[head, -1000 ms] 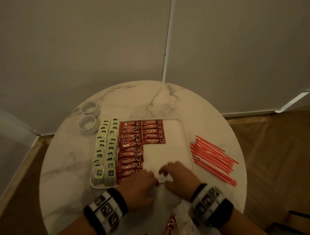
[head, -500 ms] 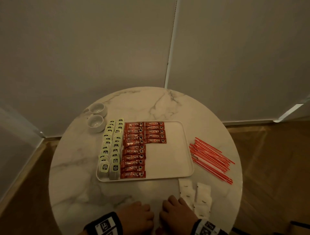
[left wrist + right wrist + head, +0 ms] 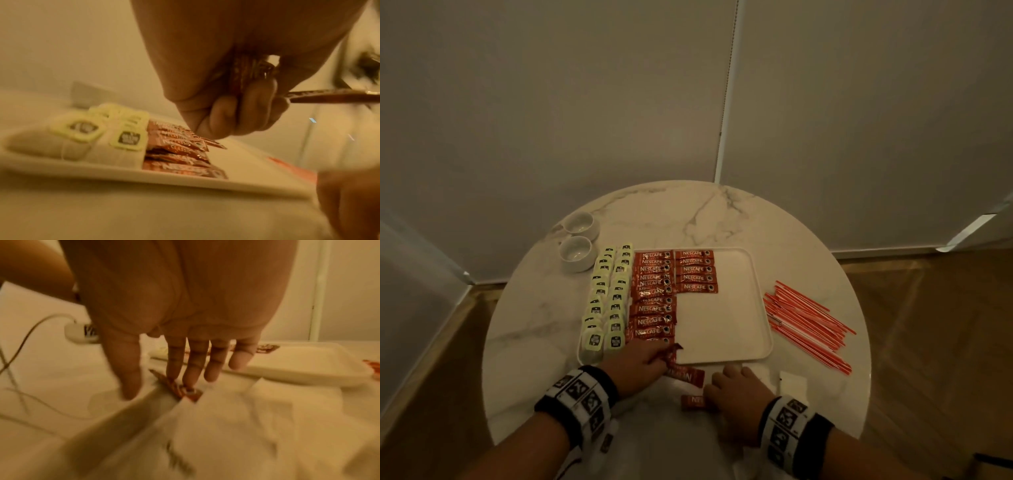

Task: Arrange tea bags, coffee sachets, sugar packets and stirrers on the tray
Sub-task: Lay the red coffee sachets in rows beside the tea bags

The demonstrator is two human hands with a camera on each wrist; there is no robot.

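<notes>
A round marble surface (image 3: 688,219) is standing against pale wall panels (image 3: 551,102), with wood flooring (image 3: 928,325) showing to either side. A white rectangular tray (image 3: 726,329) is sitting near the middle of it. Two columns of tea bags (image 3: 607,298) with yellow-green tags are lying along the tray's left edge. Just right of them, red coffee sachets (image 3: 654,294) are overlapping in a long column, with a shorter column of five beside it at the far end. The tray's right half is lying bare.

A loose bundle of red stirrers (image 3: 808,322) is resting on the marble to the right of the tray, apart from it. Two small white cups (image 3: 577,245) are standing at the far left, touching each other. White sugar packets (image 3: 792,382) are lying at the near right, off the tray.

The left hand (image 3: 637,365) is hovering at the tray's near edge, its fingers curling round a few held sachets (image 3: 252,73) that are sticking out toward the right. The right hand (image 3: 736,390) is reaching down with fingers straight and slightly spread, its fingertips (image 3: 189,382) touching a loose sachet (image 3: 185,391) on the marble in front of the tray. Both wrists are wearing black-and-white patterned bands (image 3: 580,399).
</notes>
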